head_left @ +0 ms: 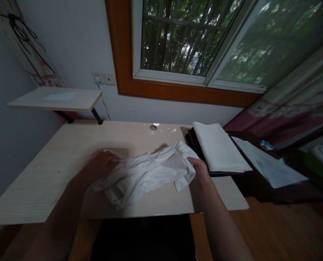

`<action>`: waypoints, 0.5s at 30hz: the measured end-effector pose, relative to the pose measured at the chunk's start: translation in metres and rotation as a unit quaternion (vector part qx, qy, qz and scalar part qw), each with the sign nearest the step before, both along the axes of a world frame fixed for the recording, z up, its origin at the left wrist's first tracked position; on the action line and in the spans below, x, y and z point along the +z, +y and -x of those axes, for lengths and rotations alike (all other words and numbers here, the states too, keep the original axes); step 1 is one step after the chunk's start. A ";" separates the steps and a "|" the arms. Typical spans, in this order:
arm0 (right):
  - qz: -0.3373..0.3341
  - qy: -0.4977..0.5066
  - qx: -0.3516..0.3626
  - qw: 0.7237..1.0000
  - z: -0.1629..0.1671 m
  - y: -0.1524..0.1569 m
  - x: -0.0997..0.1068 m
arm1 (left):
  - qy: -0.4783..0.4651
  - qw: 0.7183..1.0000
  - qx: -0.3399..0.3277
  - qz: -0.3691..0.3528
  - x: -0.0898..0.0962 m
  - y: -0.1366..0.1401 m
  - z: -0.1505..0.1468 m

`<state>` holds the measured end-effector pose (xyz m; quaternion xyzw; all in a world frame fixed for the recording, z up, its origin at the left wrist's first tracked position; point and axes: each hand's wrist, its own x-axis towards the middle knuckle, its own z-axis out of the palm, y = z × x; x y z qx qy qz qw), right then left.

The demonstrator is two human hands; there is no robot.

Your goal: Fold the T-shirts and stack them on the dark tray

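A crumpled white garment (150,170) stretches between my two hands, just over the pale wooden desk (69,145). What kind of garment it is, I cannot make out. My left hand (105,163) grips its left end, with the fingers partly lost in the folds and a little blurred. At the other end, my right hand (199,168) pinches the cloth near its upper right corner, thumb and fingers closed on it. A loose flap hangs below the right hand, and the lower left part droops towards the front edge of the desk.
White folded cloth (218,146) lies on dark folded cloth at the desk's right. A raised shelf (55,98) with a paper sheet stands at the back left. A dark surface with a white sheet (270,165) adjoins on the right. Behind are a window and a socket (103,78).
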<state>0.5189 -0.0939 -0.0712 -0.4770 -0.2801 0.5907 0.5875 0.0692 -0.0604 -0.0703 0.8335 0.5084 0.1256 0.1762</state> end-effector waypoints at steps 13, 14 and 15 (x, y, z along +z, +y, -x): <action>0.032 -0.064 0.009 0.997 -0.018 0.009 0.010 | -0.134 0.964 0.136 0.187 0.017 -0.027 0.012; 0.031 -0.078 0.020 0.996 -0.019 0.008 0.013 | -0.159 0.950 0.192 0.188 0.018 -0.032 0.020; 0.032 -0.087 0.032 0.995 -0.019 0.006 0.017 | -0.186 0.932 0.242 0.194 0.019 -0.038 0.027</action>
